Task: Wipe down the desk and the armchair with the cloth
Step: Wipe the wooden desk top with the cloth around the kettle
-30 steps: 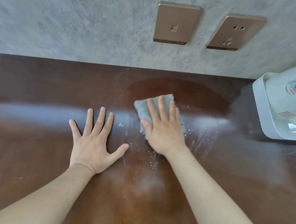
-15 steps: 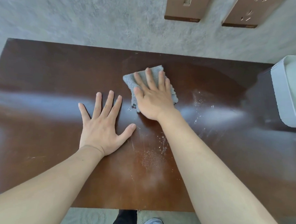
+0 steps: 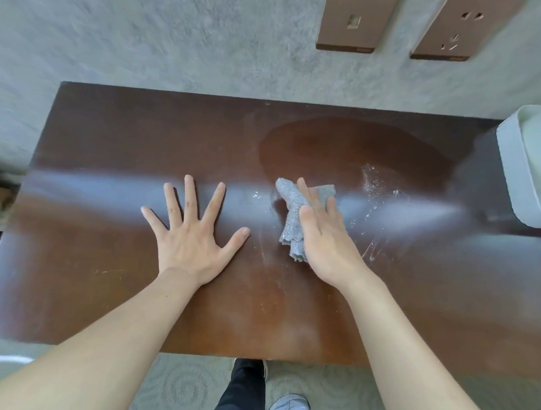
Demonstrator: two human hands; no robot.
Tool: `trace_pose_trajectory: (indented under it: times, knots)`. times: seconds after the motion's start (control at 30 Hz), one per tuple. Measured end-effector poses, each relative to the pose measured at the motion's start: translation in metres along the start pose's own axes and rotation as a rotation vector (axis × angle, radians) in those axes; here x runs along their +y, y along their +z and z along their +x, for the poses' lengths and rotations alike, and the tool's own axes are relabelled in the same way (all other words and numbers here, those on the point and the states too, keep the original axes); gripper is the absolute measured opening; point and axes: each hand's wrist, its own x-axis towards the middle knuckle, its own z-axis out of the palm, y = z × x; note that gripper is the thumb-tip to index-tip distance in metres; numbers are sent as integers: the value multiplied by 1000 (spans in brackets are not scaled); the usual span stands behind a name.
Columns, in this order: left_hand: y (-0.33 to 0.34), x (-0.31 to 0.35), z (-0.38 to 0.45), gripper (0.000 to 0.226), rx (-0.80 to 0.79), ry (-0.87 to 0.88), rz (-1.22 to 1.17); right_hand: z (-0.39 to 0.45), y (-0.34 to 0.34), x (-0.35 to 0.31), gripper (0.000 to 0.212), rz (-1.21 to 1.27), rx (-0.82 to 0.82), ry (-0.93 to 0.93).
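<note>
Dark brown bench (image 3: 103, 157) against grey textured wall (image 3: 160, 38); white specks; left hand (image 3: 192, 240) spread flat; right hand (image 3: 324, 236) presses crumpled grey cloth (image 3: 290, 222), fingers straight.

My left hand (image 3: 193, 243) lies flat on the worktop (image 3: 104, 169), my right hand (image 3: 326, 239) just beside it at 3 o'clock, on the cloth (image 3: 290, 216). A tub (image 3: 530, 172) sits at the worktop's 3 o'clock edge. Two wall plates (image 3: 359, 15) hang at 1 o'clock, behind the worktop
</note>
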Motion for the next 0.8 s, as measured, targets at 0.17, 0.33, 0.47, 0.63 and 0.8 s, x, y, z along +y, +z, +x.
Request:
trace_pose_trajectory:
  times: [0.17,0.33,0.47,0.63,0.8]
  knots:
    - [6,0,5,91,35,-14,-10,30,33,-13,53,-290,108,-8]
    - [11,-2,6,92,67,-5,-15,103,29,-40,54,-365,156,-28]
    - [10,-3,8,92,66,-8,-8,144,24,-61,55,-323,64,-76]
    - [9,-3,7,94,57,-16,-7,109,34,-37,56,-508,94,-176]
    - [8,-2,5,94,55,-12,-18,14,62,3,58,-482,162,-125]
